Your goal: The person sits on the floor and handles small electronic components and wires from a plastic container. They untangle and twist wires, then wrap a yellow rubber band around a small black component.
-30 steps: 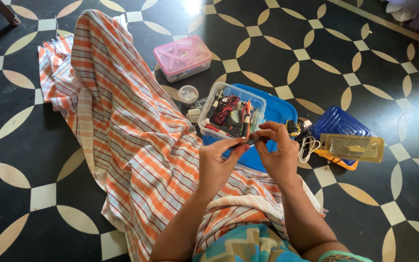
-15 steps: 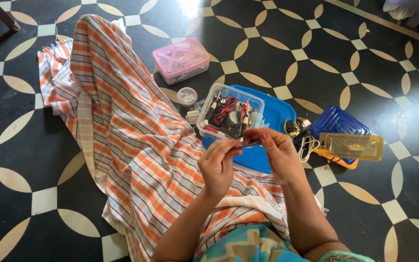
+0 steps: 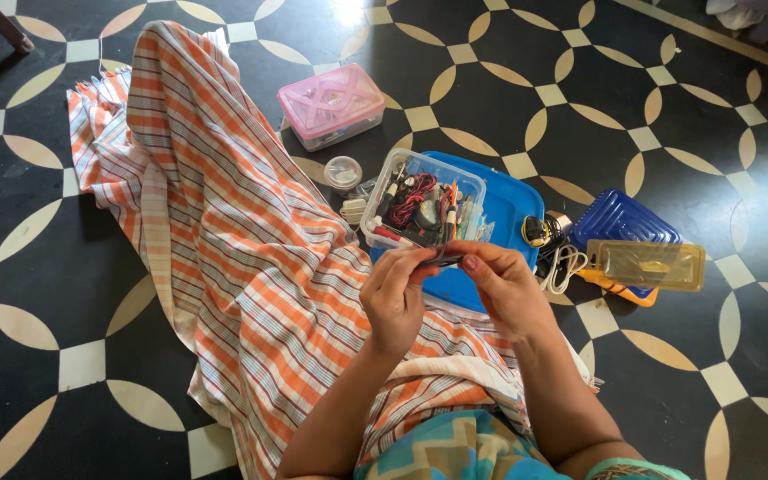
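Observation:
My left hand [image 3: 397, 298] and my right hand [image 3: 500, 284] meet in front of me, their fingertips pinching one small dark object [image 3: 444, 259] between them; it is too small to identify. Just beyond my hands stands a clear plastic box [image 3: 423, 201] filled with red wires and small tools, resting on a blue lid [image 3: 508, 209]. An orange and white striped cloth [image 3: 224, 231] lies across my lap and spreads up to the left over the floor.
A pink-lidded box [image 3: 332, 105] and a small round clear jar [image 3: 343, 172] lie beyond the cloth. At the right are a dark blue ribbed lid [image 3: 622, 218], a yellowish clear box [image 3: 651, 265] and a white cord [image 3: 564, 267]. The floor is black and cream patterned tile.
My hands have shifted a little to the right and closer together on the small object. The view has drifted slightly; the boxes stay in place.

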